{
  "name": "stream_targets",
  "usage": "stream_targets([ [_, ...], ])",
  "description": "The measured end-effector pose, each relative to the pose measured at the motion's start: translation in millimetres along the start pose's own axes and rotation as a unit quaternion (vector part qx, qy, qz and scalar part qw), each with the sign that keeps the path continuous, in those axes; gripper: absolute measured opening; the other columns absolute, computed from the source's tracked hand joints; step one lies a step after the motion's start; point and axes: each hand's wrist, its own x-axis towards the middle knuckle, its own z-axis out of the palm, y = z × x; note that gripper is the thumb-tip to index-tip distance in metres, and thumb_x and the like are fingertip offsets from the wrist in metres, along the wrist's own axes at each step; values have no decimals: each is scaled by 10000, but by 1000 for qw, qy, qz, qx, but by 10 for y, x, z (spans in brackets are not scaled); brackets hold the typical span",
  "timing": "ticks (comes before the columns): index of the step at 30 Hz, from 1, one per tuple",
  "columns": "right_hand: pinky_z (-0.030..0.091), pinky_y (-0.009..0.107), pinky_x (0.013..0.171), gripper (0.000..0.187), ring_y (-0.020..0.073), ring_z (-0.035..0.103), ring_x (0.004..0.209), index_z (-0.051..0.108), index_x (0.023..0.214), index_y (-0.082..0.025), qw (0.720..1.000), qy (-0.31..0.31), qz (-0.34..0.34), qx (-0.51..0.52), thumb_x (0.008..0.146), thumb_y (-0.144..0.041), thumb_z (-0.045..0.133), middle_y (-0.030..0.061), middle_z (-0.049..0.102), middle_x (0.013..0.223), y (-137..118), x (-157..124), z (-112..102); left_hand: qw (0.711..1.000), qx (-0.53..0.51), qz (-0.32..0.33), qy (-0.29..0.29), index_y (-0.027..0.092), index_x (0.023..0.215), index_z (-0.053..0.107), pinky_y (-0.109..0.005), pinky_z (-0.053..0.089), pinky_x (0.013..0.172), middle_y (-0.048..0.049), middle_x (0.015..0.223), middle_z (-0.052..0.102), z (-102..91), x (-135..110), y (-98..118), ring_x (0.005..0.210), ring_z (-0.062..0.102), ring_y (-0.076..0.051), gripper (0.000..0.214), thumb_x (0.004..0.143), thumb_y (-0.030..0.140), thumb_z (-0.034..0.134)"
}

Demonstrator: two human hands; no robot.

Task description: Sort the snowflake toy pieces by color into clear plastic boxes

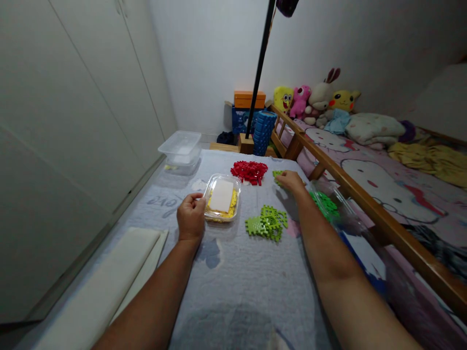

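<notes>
The right hand (290, 181) reaches over a lime-green jigsaw tile (276, 173) at its nine o'clock; whether it pinches, I cannot tell. The lime-green tile pile (268, 223) lies at its seven o'clock, farther from the left hand (191, 216), curled by the clear tub (238, 200), grip unclear.

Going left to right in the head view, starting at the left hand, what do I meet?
Left hand → clear container → red pieces → right hand → darker green pieces. The nearer light green pile overlaps the red span, so it is left out.
</notes>
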Motion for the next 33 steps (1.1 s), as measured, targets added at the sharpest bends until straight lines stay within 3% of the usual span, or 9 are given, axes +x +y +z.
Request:
stream_targets([
  [3,468,553,988,386,361,640,1151,776,1086,-234,999,30,26,33,896,-459,526,150,704,1211,-66,75,-59,1000,2,-3,1,165,922,710,-246,366,538,49,596,501,-1,-14,41,544,449,-130,346,724,444,663],
  [6,436,575,1061,504,386,575,1276,712,1285,-215,998,53,22,31,899,-493,546,183,627,1389,-105,176,-4,1000,10,-7,5,165,901,708,-249,362,537,52,580,489,1,-29,97,541,438,-130,338,712,440,656],
  [9,396,601,1120,655,400,481,1389,597,1462,-252,1000,12,-9,11,881,-554,593,164,527,1533,-100,234,104,1000,9,-9,5,167,890,705,-252,351,530,55,563,476,4,-35,127,530,427,-130,339,703,444,650],
  [11,409,598,1113,660,405,478,1394,586,1477,-266,999,-23,-23,-1,887,-561,593,155,513,1551,-84,231,155,1000,6,-9,4,168,890,704,-253,344,524,57,557,470,6,-31,121,523,418,-129,339,703,446,647],
  [18,493,500,1015,503,374,597,1259,675,1355,-242,996,-28,-64,-47,899,-438,595,165,630,1389,-49,-25,138,1000,-1,-5,-2,173,899,700,-254,373,545,47,591,500,13,-8,44,544,457,-135,336,715,449,651],
  [23,492,401,975,424,324,634,1205,737,1227,-229,995,-43,-85,-25,901,-464,604,142,686,1321,-53,-325,125,1000,4,-3,0,171,897,700,-258,363,542,54,581,485,18,-16,74,536,443,-134,335,704,437,637],
  [29,471,275,801,389,220,688,938,781,976,-161,981,-110,-155,46,944,-466,541,85,781,1015,-49,-693,-51,1000,9,-1,1,170,899,699,-262,368,556,50,597,492,24,-12,84,552,457,-141,354,692,447,624],
  [33,456,258,712,463,194,653,829,764,904,-168,952,-171,-232,102,969,-517,467,21,748,867,-4,-893,-250,1000,20,6,1,175,898,700,-263,378,576,46,606,503,23,-1,71,572,469,-146,332,698,430,628],
])
